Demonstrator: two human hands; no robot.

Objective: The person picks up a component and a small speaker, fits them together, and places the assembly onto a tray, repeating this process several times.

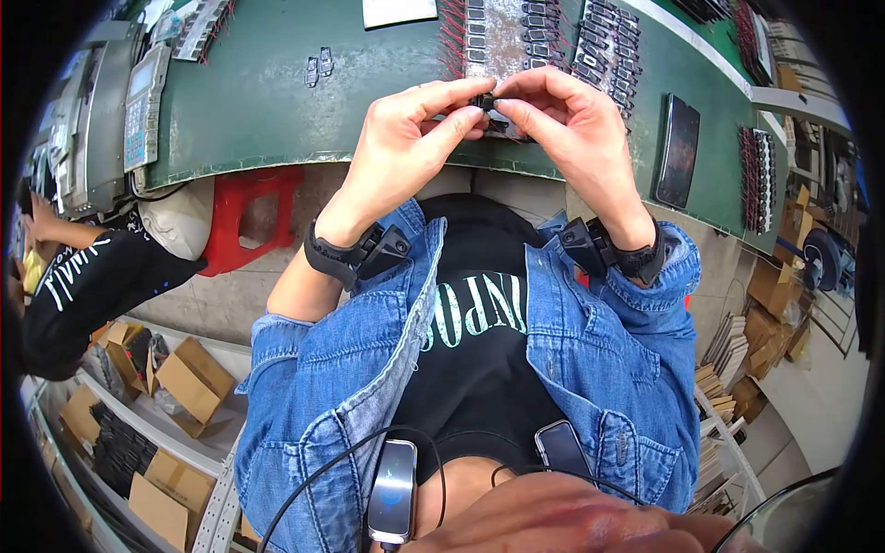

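Note:
Over the near edge of the green table, my left hand [410, 134] and my right hand [576, 124] meet in front of my chest. Between the fingertips of both is a small black part [486, 102]. Thumb and forefinger of each hand pinch it, and they hide most of its shape. Just beyond lies a worn, pale board [502, 51] bearing rows of small black rectangular pieces [541, 37] with thin red wires. To its right is another group of similar black pieces [604, 55].
The green table [249, 101] carries two loose black pieces [319, 66], a smartphone [678, 150] and a strip of red-wired parts [757, 180]. A grey keypad device [145, 106] stands at the left. A red stool [249, 217] and another person's dark sleeve [111, 286] are below it.

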